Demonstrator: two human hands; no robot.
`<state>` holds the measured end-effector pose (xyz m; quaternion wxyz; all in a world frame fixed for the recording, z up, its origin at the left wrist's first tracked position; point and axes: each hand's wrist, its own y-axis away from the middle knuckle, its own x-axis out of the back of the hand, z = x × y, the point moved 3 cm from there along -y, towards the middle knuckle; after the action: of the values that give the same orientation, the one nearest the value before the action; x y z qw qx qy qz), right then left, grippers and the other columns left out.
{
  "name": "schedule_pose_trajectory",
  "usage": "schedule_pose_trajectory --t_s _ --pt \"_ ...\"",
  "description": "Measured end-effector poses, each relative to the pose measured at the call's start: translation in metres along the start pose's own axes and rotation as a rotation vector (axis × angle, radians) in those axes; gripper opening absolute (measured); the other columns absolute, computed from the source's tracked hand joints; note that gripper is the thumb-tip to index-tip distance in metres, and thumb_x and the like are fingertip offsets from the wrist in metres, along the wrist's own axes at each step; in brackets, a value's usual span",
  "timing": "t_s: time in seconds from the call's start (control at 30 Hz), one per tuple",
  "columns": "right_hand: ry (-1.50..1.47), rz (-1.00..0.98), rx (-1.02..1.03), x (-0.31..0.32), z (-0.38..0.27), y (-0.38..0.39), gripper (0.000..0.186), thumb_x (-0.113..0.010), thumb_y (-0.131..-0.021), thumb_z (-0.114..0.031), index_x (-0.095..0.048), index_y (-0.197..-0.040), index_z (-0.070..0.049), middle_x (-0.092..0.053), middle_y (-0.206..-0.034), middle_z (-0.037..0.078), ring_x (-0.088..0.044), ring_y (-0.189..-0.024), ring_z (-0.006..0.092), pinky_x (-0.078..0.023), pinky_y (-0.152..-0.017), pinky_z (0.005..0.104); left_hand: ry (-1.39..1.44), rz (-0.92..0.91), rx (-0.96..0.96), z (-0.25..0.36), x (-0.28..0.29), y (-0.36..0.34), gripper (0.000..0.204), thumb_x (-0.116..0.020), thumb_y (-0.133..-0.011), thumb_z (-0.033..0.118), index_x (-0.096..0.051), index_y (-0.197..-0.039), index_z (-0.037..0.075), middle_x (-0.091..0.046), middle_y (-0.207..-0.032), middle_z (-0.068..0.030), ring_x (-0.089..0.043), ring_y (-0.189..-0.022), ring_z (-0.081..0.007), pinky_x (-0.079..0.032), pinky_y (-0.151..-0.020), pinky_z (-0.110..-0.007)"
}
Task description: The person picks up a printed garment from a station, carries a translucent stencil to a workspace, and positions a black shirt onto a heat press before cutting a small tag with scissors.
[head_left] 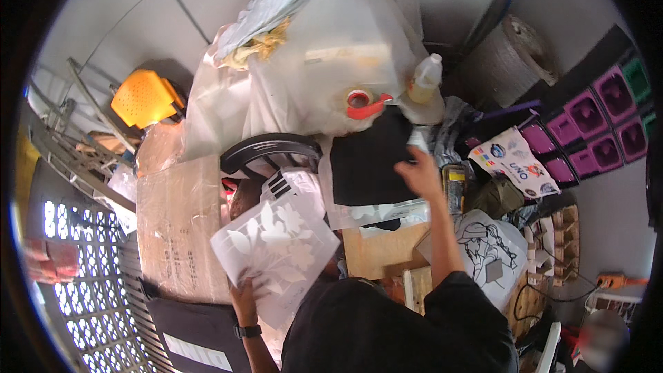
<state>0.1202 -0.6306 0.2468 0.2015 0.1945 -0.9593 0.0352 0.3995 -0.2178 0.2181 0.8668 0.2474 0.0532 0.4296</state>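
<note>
Left of the black sheet [369, 166], the left hand [244, 302] grips a leaf-patterned translucent sheet [280, 242]. The right hand [420, 174], partly curled, is at the black sheet's right edge, grip unclear; beyond stands a bottle [425, 76] part-filled with yellowish liquid [419, 92].

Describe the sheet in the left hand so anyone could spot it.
Find the black chair back mid-scene. Just below it, the left hand holds a pale sheet by its lower left edge. Its large whitish leaf pattern sets it apart from the plain black sheet to its right.
</note>
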Motion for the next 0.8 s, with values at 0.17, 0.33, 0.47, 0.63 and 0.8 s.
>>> schedule_pose_trajectory --t_s 0.17,0.33,0.47,0.63,0.8 --pt "0.033 -0.013 0.151 -0.089 -0.061 0.046 0.024 -0.063 -0.071 -0.007 -0.058 -0.092 0.002 -0.062 -0.083 0.027 -0.062 -0.078 0.0440 -0.048 -0.066 0.0434 0.046 0.047 -0.090 0.055 -0.019 -0.003 0.039 -0.049 -0.098 0.014 -0.042 -0.133 -0.002 -0.063 -0.109 -0.0140 -0.068 -0.086 -0.0242 -0.060 -0.061 -0.033" --pt "-0.146 0.130 0.010 -0.110 -0.025 0.046 0.023 -0.063 -0.072 -0.006 -0.057 -0.092 0.005 -0.061 -0.077 0.026 -0.063 -0.071 0.0399 -0.047 -0.062 0.0392 -0.030 0.002 -0.190 0.038 -0.025 -0.030 0.041 -0.050 -0.098 0.017 -0.043 -0.133 -0.004 -0.060 -0.111 -0.0126 -0.065 -0.084 -0.0209 -0.060 -0.064 -0.035" --pt "-0.316 0.241 -0.084 -0.121 0.045 0.057 0.040 -0.064 -0.071 -0.006 -0.058 -0.109 0.008 -0.067 -0.098 0.021 -0.065 -0.086 0.0280 -0.050 -0.074 0.0348 -0.001 -0.031 -0.114 0.025 -0.014 -0.025 0.039 -0.051 -0.098 0.017 -0.046 -0.130 -0.004 -0.060 -0.108 -0.0131 -0.067 -0.084 -0.0227 -0.060 -0.064 -0.034" --pt "-0.425 0.143 -0.273 -0.090 0.123 0.069 0.044 -0.055 -0.071 0.002 -0.048 -0.114 0.001 -0.061 -0.088 0.009 -0.056 -0.071 0.0145 -0.048 -0.066 0.0260 -0.011 0.044 -0.103 0.039 0.000 -0.020 0.030 -0.049 -0.097 0.010 -0.050 -0.122 -0.008 -0.063 -0.102 -0.0143 -0.068 -0.081 -0.0244 -0.059 -0.064 -0.034" --pt "-0.403 0.099 -0.396 -0.068 0.162 0.068 0.055 -0.053 -0.066 0.003 -0.054 -0.121 0.003 -0.062 -0.094 0.008 -0.057 -0.080 0.0181 -0.047 -0.071 0.0263 0.029 0.069 -0.084 0.044 0.007 -0.015 0.034 -0.045 -0.100 0.013 -0.047 -0.129 -0.005 -0.065 -0.107 -0.0179 -0.070 -0.088 -0.0275 -0.059 -0.065 -0.032"
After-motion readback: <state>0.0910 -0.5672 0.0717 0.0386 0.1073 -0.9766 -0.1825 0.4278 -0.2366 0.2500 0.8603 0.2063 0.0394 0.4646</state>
